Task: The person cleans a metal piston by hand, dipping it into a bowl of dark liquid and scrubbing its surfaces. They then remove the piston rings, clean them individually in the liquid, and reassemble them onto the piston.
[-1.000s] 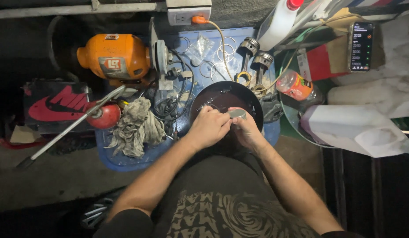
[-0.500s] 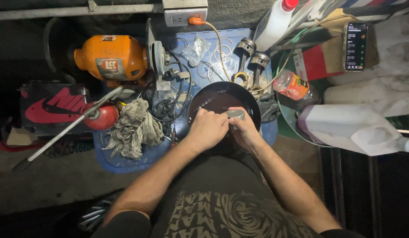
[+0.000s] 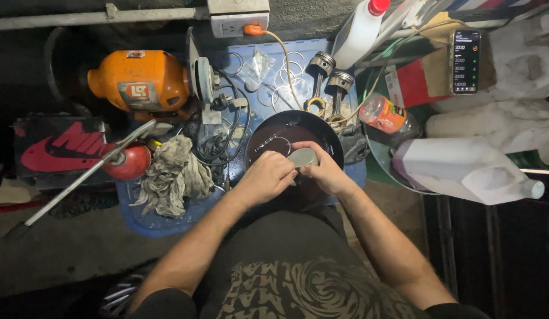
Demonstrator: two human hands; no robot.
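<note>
Here the left hand (image 3: 267,177) and the right hand (image 3: 324,171) meet over a dark round pan (image 3: 333,145) on the blue bench (image 3: 138,218), both closed around a small grey metal part (image 3: 302,158), rounded and dull, probably a piston. The left hand's fingers curl over its near edge while the right hand pinches its far side; just how deep the grip goes is hidden. It looks stiff and fairly heavy for its bulk, and likely oily, so it would slip under a loose pinch; the sides seem the safer place to hold, with both hands braced. A thin wire ring (image 3: 274,142) lies in the pan beside it, springy and easily bent. Two pistons with rods (image 3: 330,80) stand beyond the pan, and a grey rag (image 3: 168,174) lies well to the left.
</note>
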